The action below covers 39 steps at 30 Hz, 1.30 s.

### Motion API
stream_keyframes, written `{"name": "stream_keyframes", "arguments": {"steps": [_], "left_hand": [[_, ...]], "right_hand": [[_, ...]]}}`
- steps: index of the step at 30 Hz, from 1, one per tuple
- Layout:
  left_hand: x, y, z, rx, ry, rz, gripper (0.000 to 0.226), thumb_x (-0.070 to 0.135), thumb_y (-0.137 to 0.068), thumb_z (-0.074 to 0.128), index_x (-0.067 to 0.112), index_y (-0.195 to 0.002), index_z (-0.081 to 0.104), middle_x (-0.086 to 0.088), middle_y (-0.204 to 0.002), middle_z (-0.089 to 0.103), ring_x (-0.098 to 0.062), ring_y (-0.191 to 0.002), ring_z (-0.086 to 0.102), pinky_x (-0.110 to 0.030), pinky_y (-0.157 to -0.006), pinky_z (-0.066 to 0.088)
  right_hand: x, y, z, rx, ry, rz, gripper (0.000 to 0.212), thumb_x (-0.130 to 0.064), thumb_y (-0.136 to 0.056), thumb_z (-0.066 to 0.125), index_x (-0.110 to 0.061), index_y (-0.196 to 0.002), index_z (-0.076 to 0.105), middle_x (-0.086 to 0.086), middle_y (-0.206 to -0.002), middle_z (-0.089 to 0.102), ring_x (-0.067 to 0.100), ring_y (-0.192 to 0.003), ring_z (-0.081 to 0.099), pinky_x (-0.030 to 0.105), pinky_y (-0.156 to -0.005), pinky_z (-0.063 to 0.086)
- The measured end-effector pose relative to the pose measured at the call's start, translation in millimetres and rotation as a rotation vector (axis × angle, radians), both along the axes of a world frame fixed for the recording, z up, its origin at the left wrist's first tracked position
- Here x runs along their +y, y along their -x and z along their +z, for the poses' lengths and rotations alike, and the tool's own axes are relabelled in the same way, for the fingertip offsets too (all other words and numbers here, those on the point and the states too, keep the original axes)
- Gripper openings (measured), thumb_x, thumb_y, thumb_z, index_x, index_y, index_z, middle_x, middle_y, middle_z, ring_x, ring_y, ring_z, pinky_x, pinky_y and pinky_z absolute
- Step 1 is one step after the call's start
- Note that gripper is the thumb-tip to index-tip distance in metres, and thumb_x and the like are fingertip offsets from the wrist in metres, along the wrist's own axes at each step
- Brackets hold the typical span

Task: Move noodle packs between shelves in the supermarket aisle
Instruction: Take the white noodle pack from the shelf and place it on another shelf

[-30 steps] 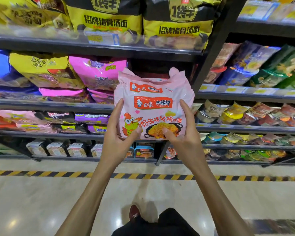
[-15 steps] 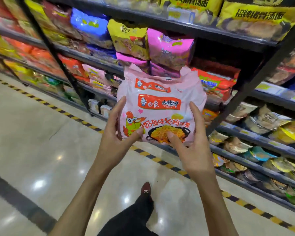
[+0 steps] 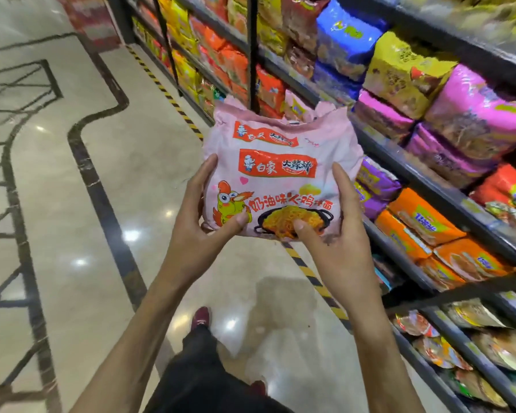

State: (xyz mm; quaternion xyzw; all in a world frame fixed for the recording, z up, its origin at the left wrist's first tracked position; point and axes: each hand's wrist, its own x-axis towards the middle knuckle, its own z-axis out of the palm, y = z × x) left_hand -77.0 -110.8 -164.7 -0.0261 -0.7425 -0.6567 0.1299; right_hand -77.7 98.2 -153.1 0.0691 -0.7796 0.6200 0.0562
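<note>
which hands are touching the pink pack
Touching, both: the head view shows the left hand and right hand gripping the pink pack, thumbs on its front.

"白象 大辣娇" on pink noodle pack [image 3: 280, 180]

Under you: glossy beige floor [image 3: 57, 234] with dark inlaid bands [image 3: 91, 186] | yellow-black striped tape [image 3: 167, 93] runs along the foot of the dark metal shelves [image 3: 429, 181] on your right | bright spots [image 3: 130, 235] on the floor, probably reflected ceiling lamps.
</note>
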Motion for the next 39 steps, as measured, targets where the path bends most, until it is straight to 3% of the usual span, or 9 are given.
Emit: {"name": "stream_keyframes", "arguments": {"steps": [3, 8, 11, 15, 18, 22, 25, 32, 39], "left_hand": [[-45, 6, 0, 0.027, -0.008, 0.076, 0.080, 0.010, -0.087, 0.075, 0.033, -0.151, 0.034, 0.011, -0.158, 0.036, -0.006, -0.137, 0.051, -0.023, -0.093, 0.057], [-135, 25, 7, 0.041, -0.065, 0.194, 0.080, 0.007, -0.087, 0.075, 0.032, -0.151, 0.034, 0.021, -0.154, 0.039, -0.002, -0.134, 0.053, -0.021, -0.092, 0.056], [-204, 41, 13, 0.040, -0.044, 0.270, 0.080, 0.008, -0.087, 0.075, 0.035, -0.151, 0.034, 0.018, -0.155, 0.040, -0.003, -0.134, 0.053, -0.024, -0.092, 0.058], [-295, 68, 17, 0.047, -0.032, 0.328, 0.081, 0.007, -0.087, 0.075, 0.037, -0.150, 0.034, 0.021, -0.154, 0.040, -0.003, -0.133, 0.054, -0.027, -0.088, 0.060], [-355, 89, 20, 0.071, -0.001, 0.376, 0.082, 0.009, -0.086, 0.075, 0.035, -0.151, 0.033, 0.013, -0.158, 0.037, -0.005, -0.136, 0.052, -0.024, -0.090, 0.058], [-417, 115, 21, 0.082, 0.018, 0.426, 0.082, 0.006, -0.087, 0.075, 0.033, -0.151, 0.033, 0.011, -0.158, 0.038, -0.007, -0.135, 0.054, -0.023, -0.089, 0.058], [-454, 139, 19, 0.080, 0.002, 0.462, 0.082, 0.007, -0.086, 0.075, 0.036, -0.150, 0.033, 0.018, -0.155, 0.040, -0.007, -0.133, 0.055, -0.023, -0.086, 0.059], [-534, 221, 12, 0.057, 0.019, 0.513, 0.084, 0.013, -0.083, 0.075, 0.034, -0.151, 0.032, 0.039, -0.143, 0.042, -0.003, -0.133, 0.054, -0.022, -0.087, 0.058], [-609, 354, 15, 0.077, -0.009, 0.538, 0.083, 0.011, -0.085, 0.078, 0.038, -0.150, 0.034, 0.036, -0.144, 0.044, -0.006, -0.134, 0.054, -0.027, -0.089, 0.059]], "right_hand": [[-44, 23, 5, 0.038, -0.086, 0.073, 0.084, -0.009, -0.092, 0.070, -0.042, -0.155, 0.026, -0.056, -0.136, 0.025, -0.024, -0.132, 0.030, 0.005, -0.094, 0.038], [-141, 72, 15, 0.102, -0.134, 0.185, 0.083, -0.004, -0.091, 0.070, -0.030, -0.157, 0.027, -0.041, -0.143, 0.027, -0.030, -0.124, 0.029, -0.005, -0.090, 0.029], [-212, 102, 21, 0.082, -0.136, 0.250, 0.084, -0.008, -0.091, 0.070, -0.040, -0.155, 0.026, -0.027, -0.146, 0.036, -0.013, -0.131, 0.036, -0.006, -0.090, 0.028], [-307, 142, 22, 0.092, -0.073, 0.330, 0.083, -0.007, -0.092, 0.070, -0.042, -0.154, 0.026, -0.036, -0.150, 0.027, -0.024, -0.134, 0.026, -0.005, -0.090, 0.031], [-371, 174, 21, 0.120, -0.075, 0.390, 0.083, -0.008, -0.092, 0.070, -0.037, -0.156, 0.026, -0.035, -0.152, 0.027, -0.017, -0.138, 0.030, 0.004, -0.096, 0.037], [-437, 212, 22, 0.106, -0.060, 0.454, 0.083, -0.010, -0.093, 0.070, -0.040, -0.156, 0.025, -0.037, -0.154, 0.026, -0.005, -0.145, 0.030, 0.038, -0.109, 0.046], [-478, 243, 23, 0.085, -0.069, 0.487, 0.083, -0.014, -0.093, 0.070, -0.044, -0.155, 0.023, -0.030, -0.158, 0.028, 0.000, -0.146, 0.032, 0.046, -0.110, 0.045], [-554, 337, 16, 0.070, -0.114, 0.580, 0.084, -0.016, -0.093, 0.071, -0.045, -0.155, 0.023, -0.030, -0.157, 0.029, -0.009, -0.140, 0.036, 0.016, -0.100, 0.048], [-634, 478, 19, 0.073, -0.114, 0.602, 0.084, -0.014, -0.093, 0.070, -0.049, -0.154, 0.024, -0.037, -0.151, 0.029, -0.015, -0.135, 0.036, 0.017, -0.098, 0.051]]}}
